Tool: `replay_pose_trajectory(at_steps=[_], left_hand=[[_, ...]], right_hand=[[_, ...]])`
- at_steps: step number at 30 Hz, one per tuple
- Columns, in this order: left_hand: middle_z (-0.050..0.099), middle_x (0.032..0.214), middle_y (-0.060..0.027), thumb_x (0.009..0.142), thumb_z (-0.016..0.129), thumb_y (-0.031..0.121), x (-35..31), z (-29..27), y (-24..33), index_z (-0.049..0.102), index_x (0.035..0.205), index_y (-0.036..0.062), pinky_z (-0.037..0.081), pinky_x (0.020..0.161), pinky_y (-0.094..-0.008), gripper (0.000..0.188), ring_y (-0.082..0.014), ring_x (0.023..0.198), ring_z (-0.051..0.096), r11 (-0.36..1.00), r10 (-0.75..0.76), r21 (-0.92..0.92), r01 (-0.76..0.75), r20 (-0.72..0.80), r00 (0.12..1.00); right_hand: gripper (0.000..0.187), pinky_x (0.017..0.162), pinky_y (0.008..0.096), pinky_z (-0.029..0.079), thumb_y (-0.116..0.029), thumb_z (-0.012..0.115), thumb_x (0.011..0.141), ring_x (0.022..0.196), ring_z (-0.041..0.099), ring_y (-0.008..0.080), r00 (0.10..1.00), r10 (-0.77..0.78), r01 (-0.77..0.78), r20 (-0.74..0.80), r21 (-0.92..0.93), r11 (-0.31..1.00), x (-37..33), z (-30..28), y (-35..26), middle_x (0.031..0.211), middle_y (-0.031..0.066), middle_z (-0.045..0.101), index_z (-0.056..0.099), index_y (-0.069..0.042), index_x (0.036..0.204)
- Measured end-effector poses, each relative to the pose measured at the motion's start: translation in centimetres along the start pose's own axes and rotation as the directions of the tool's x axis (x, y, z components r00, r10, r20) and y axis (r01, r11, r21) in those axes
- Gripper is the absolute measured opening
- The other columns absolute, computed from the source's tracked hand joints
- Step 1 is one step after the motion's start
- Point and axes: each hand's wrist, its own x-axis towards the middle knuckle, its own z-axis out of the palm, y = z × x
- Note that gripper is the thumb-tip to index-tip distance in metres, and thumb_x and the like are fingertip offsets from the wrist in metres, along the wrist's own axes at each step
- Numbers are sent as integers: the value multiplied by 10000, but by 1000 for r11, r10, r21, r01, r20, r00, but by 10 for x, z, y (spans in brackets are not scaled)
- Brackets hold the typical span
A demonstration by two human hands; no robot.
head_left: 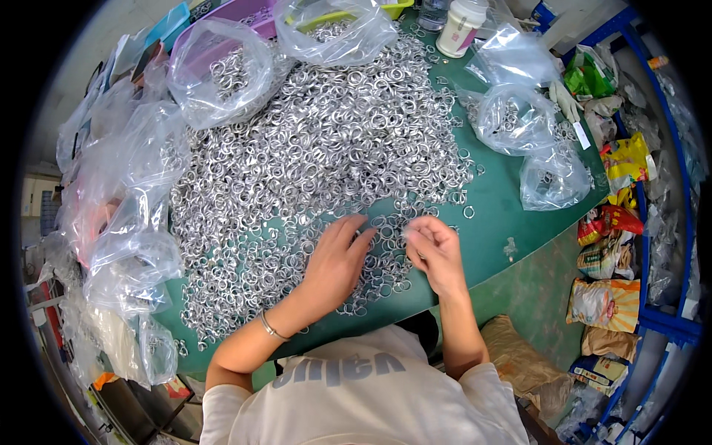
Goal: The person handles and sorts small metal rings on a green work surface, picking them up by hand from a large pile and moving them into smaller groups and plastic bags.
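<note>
Both hands work at the near edge of a great heap of metal rings [319,156] spread across the green worktop [504,215]. Left hand [334,263] lies flat, fingers spread wide upon the rings. Right hand [434,248] has its grip pinched narrow; whether a ring sits between the fingertips I cannot tell. Clear plastic bags [222,70] holding more rings ring the heap; a white cup [460,28] stands at the far edge.
</note>
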Motion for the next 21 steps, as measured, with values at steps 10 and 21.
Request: replay_pose_trajectory(at_steps=[10,21], left_hand=[[535,932,-92,788,623,69,63,52,1,591,1076,25,402,724,-369,293,-260,864,513,973,75,222,-66,-32,997],[516,833,-71,784,636,85,61,51,-8,632,991,48,401,685,-361,210,-240,810,514,977,90,198,-82,-34,995]], right_hand=[[103,450,235,352,-75,712,776,506,440,71,910,-218,5,-353,-517,856,0,-20,-14,564,-2,535,684,7,832],[128,425,236,374,-116,588,850,464,483,128,924,-238,24,-298,-579,815,2,-17,-9,610,31,528,639,1,857]])
